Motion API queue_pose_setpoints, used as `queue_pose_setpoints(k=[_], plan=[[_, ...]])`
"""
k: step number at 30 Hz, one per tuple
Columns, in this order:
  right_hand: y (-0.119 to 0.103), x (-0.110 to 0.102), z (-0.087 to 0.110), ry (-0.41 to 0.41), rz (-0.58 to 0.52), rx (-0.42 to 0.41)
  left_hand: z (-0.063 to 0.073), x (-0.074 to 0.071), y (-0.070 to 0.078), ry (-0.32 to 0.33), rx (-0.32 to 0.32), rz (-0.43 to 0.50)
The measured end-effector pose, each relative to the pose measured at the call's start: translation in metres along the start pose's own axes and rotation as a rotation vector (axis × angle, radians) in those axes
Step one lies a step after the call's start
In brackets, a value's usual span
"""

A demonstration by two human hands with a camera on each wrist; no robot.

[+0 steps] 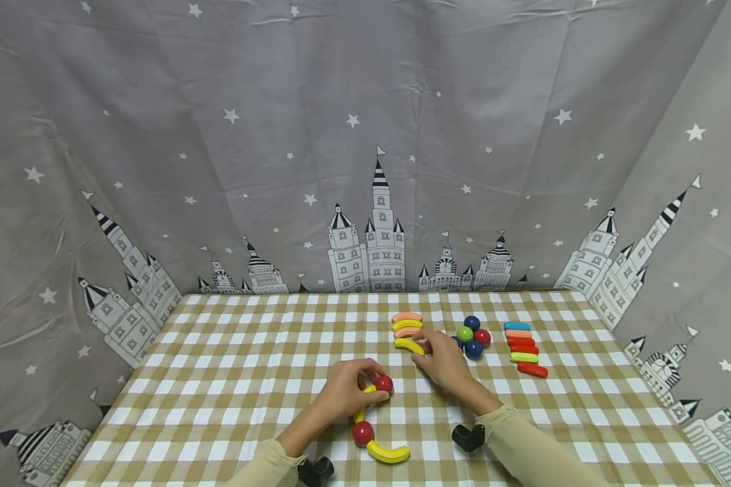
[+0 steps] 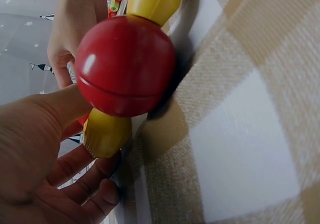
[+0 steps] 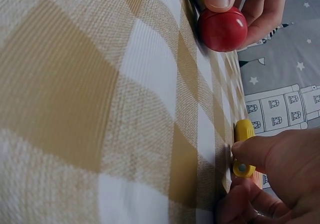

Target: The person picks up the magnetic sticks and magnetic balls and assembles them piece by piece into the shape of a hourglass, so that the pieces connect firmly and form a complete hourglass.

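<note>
My left hand (image 1: pixel 344 389) holds a red ball (image 1: pixel 384 384) between thumb and fingers, at the far end of a chain on the checked cloth. From there a yellow curved stick (image 1: pixel 359 414), partly behind the hand, leads to a second red ball (image 1: pixel 363 433), then a yellow curved stick (image 1: pixel 388 452) nearest me. In the left wrist view that second red ball (image 2: pixel 125 66) hides part of the thumb. Farther off to the right, my right hand (image 1: pixel 445 362) pinches the right end of a yellow curved stick (image 1: pixel 408 345), the nearest in a small stack.
Beyond the right hand lie more curved sticks (image 1: pixel 407 317), pink and yellow. Right of it cluster several balls (image 1: pixel 465 333) in blue, green and red. Farther right runs a column of short straight sticks (image 1: pixel 524 350). A grey castle-print curtain (image 1: pixel 353 169) encloses the table.
</note>
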State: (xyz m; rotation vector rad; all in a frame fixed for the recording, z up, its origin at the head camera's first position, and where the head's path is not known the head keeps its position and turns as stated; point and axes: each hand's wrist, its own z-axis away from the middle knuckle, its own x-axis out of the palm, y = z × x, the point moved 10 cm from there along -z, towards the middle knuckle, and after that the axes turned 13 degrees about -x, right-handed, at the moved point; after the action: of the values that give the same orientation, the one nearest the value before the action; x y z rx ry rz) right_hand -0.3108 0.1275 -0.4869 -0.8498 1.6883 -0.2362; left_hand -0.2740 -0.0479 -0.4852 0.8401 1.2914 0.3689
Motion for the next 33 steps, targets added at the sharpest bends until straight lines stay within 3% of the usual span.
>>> queue_pose_setpoints(k=[10, 19, 33], plan=[[0.001, 0.000, 0.008, -0.027, -0.007, 0.007, 0.000, 0.003, -0.002, -0.016, -0.033, 0.023], [-0.004, -0.007, 0.030, -0.080, -0.062, -0.005, 0.002, 0.004, 0.000, -0.022, -0.028, 0.030], [0.011, -0.017, 0.053, -0.159, -0.101, 0.073, 0.002, -0.001, -0.001, -0.003, -0.011, 0.027]])
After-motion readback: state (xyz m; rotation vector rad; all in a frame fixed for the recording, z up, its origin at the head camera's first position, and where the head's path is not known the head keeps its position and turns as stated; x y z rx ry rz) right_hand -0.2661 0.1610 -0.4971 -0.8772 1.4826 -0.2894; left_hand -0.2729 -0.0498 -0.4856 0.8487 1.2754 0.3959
